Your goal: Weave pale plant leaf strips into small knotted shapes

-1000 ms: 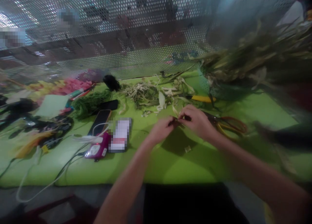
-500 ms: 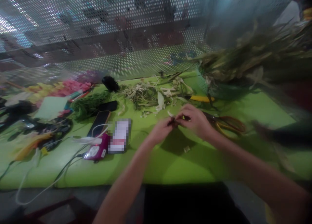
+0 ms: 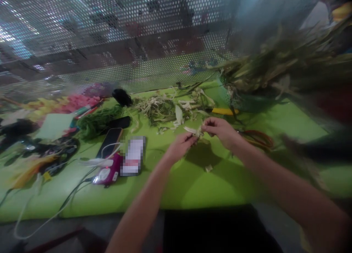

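My left hand (image 3: 180, 146) pinches a small folded piece of pale dried husk (image 3: 195, 131), one end of which sticks out to the left above the fingertips. Its far end is between the closed thumb and fingers of my right hand (image 3: 220, 130). The hands are close together over the green table. Just right of my right hand lie scissors (image 3: 258, 138) with orange handles, their blades mostly hidden behind it. A heap of husk scraps (image 3: 162, 108) is spread beyond the hands, with a yellow handle (image 3: 224, 111) at its right end.
Left of my hands lie a bright-screened phone (image 3: 133, 156), a dark phone (image 3: 110, 141) and a purple device (image 3: 108, 172) with cables. Green fibre (image 3: 96, 123) and pink-yellow material (image 3: 79, 101) sit behind. A teal basket (image 3: 247, 102) heaped with dried leaves (image 3: 264, 71) stands at the back right.
The husk piece between my hands shows more, its pale end now lying above my left fingers. My right hand has moved slightly right, away from my left. The view has shifted slightly.
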Demonstrator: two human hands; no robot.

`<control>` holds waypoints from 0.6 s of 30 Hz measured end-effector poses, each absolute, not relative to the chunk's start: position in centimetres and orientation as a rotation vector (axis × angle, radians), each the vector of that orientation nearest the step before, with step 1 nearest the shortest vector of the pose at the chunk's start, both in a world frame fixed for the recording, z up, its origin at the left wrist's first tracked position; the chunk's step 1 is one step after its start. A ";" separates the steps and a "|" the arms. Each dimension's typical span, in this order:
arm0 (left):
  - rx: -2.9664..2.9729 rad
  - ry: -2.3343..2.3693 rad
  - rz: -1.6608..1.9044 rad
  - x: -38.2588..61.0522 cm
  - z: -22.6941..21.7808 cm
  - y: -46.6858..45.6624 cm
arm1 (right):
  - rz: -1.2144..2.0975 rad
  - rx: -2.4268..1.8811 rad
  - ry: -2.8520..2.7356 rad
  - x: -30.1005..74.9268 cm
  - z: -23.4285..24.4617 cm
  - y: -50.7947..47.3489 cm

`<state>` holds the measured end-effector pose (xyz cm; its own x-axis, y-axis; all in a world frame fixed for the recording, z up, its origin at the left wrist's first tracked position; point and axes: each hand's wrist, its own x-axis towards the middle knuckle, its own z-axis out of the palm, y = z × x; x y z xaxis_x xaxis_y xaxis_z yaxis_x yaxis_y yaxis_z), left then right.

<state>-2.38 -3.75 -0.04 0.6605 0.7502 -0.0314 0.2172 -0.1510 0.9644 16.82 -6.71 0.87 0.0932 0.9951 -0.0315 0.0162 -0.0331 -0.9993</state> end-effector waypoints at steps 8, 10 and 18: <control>1.692 0.746 0.471 -2.9 -0.4 -3.6 | 0.838 -1.361 -1.147 18.0 1.0 -6.2; 1.711 0.777 0.473 -2.9 -0.3 -3.7 | 0.698 -1.385 -1.309 18.0 1.2 -6.4; 1.827 0.789 0.442 -2.2 -0.6 -4.1 | 0.684 -1.268 -1.723 16.7 1.5 -7.2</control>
